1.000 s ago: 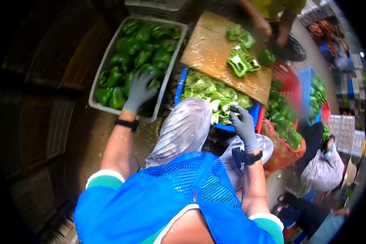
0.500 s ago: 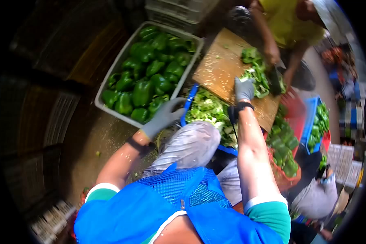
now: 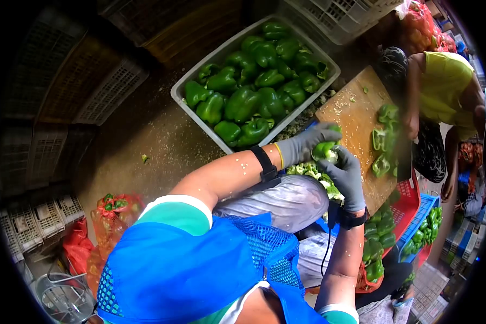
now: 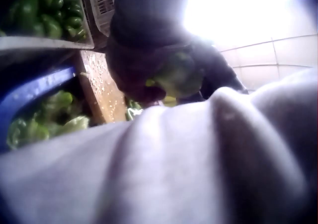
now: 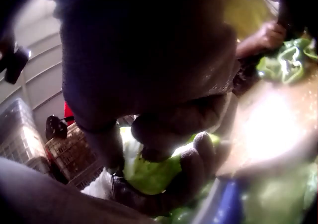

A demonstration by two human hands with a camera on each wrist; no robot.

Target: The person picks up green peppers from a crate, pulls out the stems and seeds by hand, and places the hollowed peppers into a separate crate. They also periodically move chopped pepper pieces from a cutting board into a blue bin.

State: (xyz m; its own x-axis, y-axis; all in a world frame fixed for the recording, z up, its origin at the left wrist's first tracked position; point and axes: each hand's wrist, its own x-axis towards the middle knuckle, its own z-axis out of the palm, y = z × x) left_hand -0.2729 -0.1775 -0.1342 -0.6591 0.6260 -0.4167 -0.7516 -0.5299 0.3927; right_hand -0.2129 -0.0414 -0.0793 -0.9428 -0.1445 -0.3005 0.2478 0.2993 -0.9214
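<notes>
A green bell pepper (image 3: 324, 152) is held between my two gloved hands, above the blue crate of pale pepper scraps (image 3: 308, 170). My left hand (image 3: 302, 146), in a grey glove, grips it from the left. From the right, my right hand (image 3: 344, 177) holds it with fingers and thumb curled at its whitish end. In the right wrist view the pepper (image 5: 149, 172) shows pale green between dark fingers; the left wrist view has it dim and partly covered. A wooden board (image 3: 356, 110) lies just beyond, with cut pepper pieces (image 3: 382, 139) on its far side.
A grey crate (image 3: 179, 98) full of whole green peppers stands ahead to the left. Across the board is another person (image 3: 448, 81) in a yellow top. Red (image 3: 407, 201) and blue (image 3: 427, 202) crates with peppers stand at the right; stacked crates (image 3: 65, 81) line the left.
My right hand has come back from the board and my left hand has moved right from the grey crate's edge; both now meet on a pepper. The head view has swung left.
</notes>
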